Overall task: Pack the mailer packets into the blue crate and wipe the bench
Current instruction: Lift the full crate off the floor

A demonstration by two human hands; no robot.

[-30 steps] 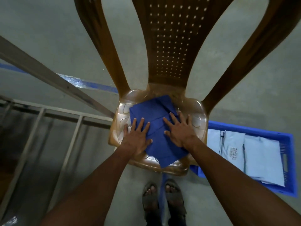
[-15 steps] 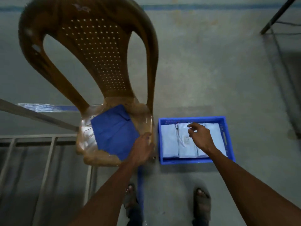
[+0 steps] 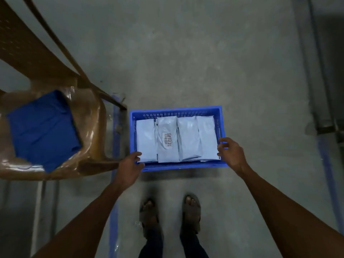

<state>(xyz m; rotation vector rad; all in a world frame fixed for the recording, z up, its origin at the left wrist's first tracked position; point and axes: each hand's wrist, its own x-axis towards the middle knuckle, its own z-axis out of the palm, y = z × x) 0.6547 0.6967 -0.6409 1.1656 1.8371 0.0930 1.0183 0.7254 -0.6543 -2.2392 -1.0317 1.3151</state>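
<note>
The blue crate [image 3: 176, 111] stands on the concrete floor in front of my feet. Several white mailer packets [image 3: 188, 138] lie side by side in it, one with a barcode label. My left hand [image 3: 130, 169] is at the crate's near left corner, thumb over the rim, fingers apart. My right hand [image 3: 231, 154] is at the right wall near the front corner, thumb and fingers spread around the rim. A folded blue cloth [image 3: 42, 131] lies on the seat of a brown plastic chair [image 3: 89, 116] to the left, with neither hand on it.
My sandalled feet [image 3: 191, 209] stand just behind the crate. A blue tape line [image 3: 113, 202] runs along the floor between chair and crate. A metal frame [image 3: 44, 202] is at lower left, and a metal post [image 3: 325, 108] stands at the right.
The view swung right from the chair to the crate. My left hand left the chair seat for the crate's left corner. My right hand moved off the packets to the right rim.
</note>
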